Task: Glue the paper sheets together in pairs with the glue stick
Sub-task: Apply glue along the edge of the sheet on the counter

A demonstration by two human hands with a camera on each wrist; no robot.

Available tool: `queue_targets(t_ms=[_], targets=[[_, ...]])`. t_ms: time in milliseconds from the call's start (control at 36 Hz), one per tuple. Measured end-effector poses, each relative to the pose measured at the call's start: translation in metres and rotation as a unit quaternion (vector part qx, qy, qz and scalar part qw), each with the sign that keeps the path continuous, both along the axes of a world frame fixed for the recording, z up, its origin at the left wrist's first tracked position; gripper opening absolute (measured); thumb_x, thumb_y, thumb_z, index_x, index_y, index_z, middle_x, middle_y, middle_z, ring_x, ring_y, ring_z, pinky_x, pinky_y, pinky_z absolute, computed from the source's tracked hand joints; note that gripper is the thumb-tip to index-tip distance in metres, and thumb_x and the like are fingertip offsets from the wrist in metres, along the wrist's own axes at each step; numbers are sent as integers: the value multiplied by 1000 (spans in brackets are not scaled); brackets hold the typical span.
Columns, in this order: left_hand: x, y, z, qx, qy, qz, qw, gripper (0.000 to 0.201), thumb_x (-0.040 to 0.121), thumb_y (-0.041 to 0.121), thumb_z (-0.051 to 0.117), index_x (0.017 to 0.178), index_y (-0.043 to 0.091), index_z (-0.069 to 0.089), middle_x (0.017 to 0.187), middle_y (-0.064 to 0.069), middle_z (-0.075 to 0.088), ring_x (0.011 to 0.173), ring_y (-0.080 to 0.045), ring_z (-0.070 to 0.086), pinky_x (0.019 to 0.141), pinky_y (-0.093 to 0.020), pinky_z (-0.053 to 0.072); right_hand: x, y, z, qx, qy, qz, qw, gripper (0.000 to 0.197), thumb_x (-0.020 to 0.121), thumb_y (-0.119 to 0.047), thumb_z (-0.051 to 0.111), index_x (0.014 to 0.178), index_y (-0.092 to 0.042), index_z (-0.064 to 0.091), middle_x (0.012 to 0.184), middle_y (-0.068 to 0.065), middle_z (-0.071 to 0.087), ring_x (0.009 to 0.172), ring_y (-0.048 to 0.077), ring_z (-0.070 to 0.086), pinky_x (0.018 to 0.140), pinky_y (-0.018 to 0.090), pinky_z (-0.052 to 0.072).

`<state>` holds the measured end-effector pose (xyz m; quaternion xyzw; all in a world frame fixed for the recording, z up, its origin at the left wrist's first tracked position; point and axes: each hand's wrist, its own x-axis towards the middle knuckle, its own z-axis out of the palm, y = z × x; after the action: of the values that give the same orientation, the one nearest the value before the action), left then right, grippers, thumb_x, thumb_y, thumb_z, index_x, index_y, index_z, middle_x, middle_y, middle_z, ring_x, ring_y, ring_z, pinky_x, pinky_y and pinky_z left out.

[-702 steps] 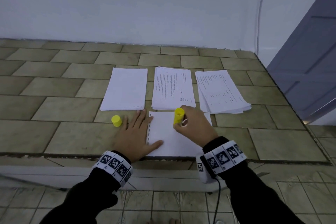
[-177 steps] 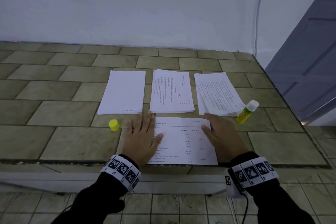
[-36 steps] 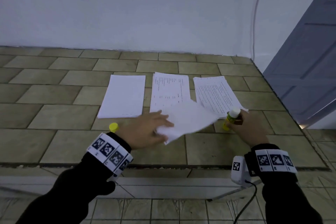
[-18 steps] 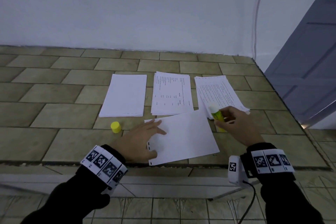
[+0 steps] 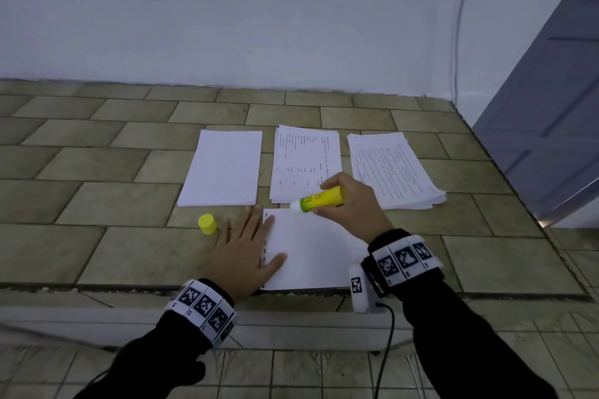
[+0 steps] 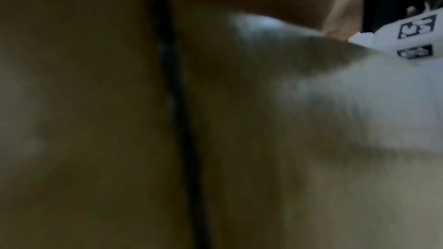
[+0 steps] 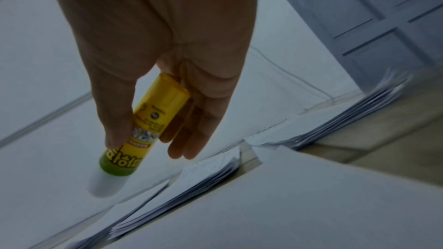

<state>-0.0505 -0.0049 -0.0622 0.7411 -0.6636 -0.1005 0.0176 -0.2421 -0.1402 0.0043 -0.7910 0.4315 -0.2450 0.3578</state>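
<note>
A blank white sheet (image 5: 311, 249) lies at the counter's front edge. My left hand (image 5: 241, 249) rests flat on its left edge, fingers straight. My right hand (image 5: 351, 204) grips the yellow glue stick (image 5: 319, 199), uncapped, its white tip pointing left just above the sheet's far edge. In the right wrist view the glue stick (image 7: 143, 130) sits between thumb and fingers above the white sheet (image 7: 299, 205). The yellow cap (image 5: 207, 223) stands left of my left hand. The left wrist view is dark and blurred.
Three paper stacks lie behind: a blank stack (image 5: 222, 167), a printed middle stack (image 5: 304, 162) and a printed right stack (image 5: 392, 168). The tiled counter (image 5: 97, 172) meets a white wall behind. A grey door (image 5: 551, 107) stands at the right.
The sheet has settled straight at the front edge under my left hand. My right hand brought the glue stick left, over the sheet's far edge, tip now pointing left.
</note>
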Motion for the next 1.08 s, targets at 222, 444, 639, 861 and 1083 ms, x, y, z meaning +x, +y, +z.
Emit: queue_targets(t_ms=[222,444,639,861,1083], targets=[[3,1,-11,-37,-1,7,999,104,81,79,-7,156,10,11,163,-4,3,150,-20,0,120,-53,9,42,2,3,-19,23,51,998,25,73,-13,78,87,-6,59,88,6,59,82,21,58,68,18,45],[5,1,-16,-37,-7,-4,999,94,90,74,5,154,6,21,162,-8,13,149,-23,7,117,-58,18,75,8,0,-32,73,98,992,18,77,-10,68,89,-3,56,93,14,58,84,29,58,80,45,51],[6,1,-18,-41,-5,-9,999,98,89,76,1,154,6,19,162,-7,11,149,-22,5,118,-58,15,83,15,-3,-56,103,101,988,24,85,-14,64,103,-4,52,98,16,64,91,31,61,79,43,50],[6,1,-20,-46,-18,-8,999,103,83,78,-8,156,9,11,163,-4,1,150,-18,-3,120,-53,5,57,7,-2,-58,124,65,988,24,84,-15,64,101,-5,50,95,15,63,89,31,60,78,45,51],[6,2,-18,-35,-18,-7,999,107,79,79,-15,156,9,7,163,-4,-3,150,-20,-6,121,-52,3,-18,-12,-4,-46,93,-34,994,16,86,-16,63,90,-8,50,83,12,65,78,28,64,74,46,54]])
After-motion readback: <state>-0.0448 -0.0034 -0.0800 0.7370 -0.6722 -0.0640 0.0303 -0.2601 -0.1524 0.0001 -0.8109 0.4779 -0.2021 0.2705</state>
